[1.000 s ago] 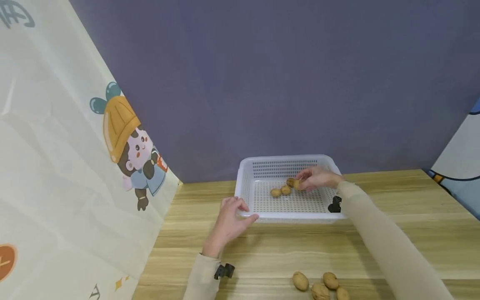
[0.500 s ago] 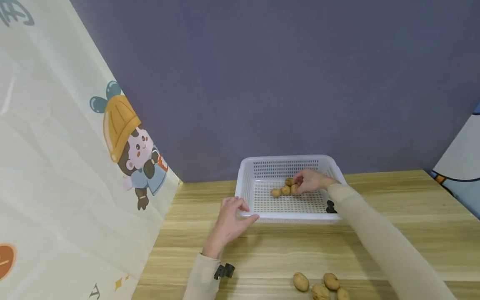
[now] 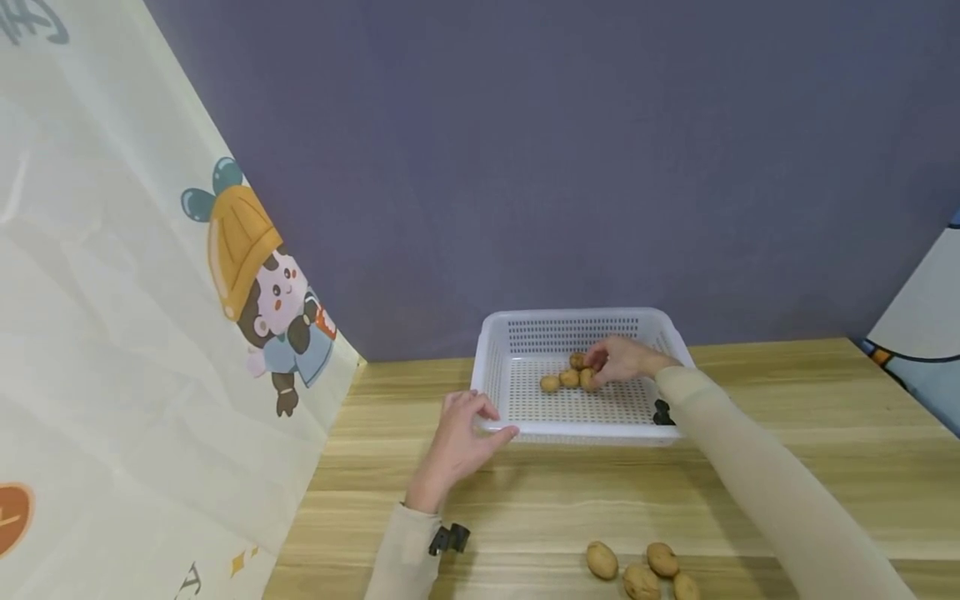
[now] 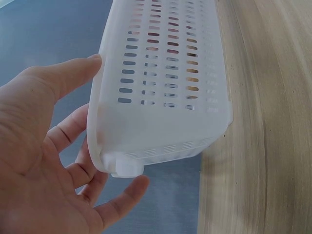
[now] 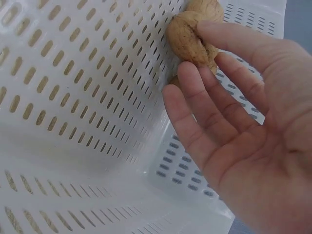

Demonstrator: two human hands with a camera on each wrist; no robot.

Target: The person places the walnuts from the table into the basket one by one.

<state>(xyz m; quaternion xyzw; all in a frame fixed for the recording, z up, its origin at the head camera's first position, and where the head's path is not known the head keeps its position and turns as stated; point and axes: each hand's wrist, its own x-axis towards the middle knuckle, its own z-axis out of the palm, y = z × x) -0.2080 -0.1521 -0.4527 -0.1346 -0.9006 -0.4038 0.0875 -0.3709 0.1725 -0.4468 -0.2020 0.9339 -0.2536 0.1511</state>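
Observation:
A white perforated plastic basket (image 3: 592,432) stands on the table, several walnuts (image 3: 550,383) grouped on its floor. My left hand (image 3: 457,437) holds the basket's near left corner; in the left wrist view its thumb lies on one side of the rim (image 4: 95,117) and fingers are behind it. Reaching inside, my right hand (image 3: 626,360) pinches a walnut (image 5: 187,39) between thumb and fingertips at the right end of the group. That walnut (image 3: 588,380) sits low beside the others; in the right wrist view another walnut (image 5: 207,9) shows just behind it.
Several more walnuts (image 3: 602,560) lie on the wooden table (image 3: 525,500) near its front, left of my right forearm. A dark wall (image 3: 570,167) rises right behind the basket. A pale printed sheet (image 3: 135,333) borders the table on the left.
My right hand has shifted left with the walnut, bringing it down beside the others in the basket. The left hand has stayed at the basket's corner.

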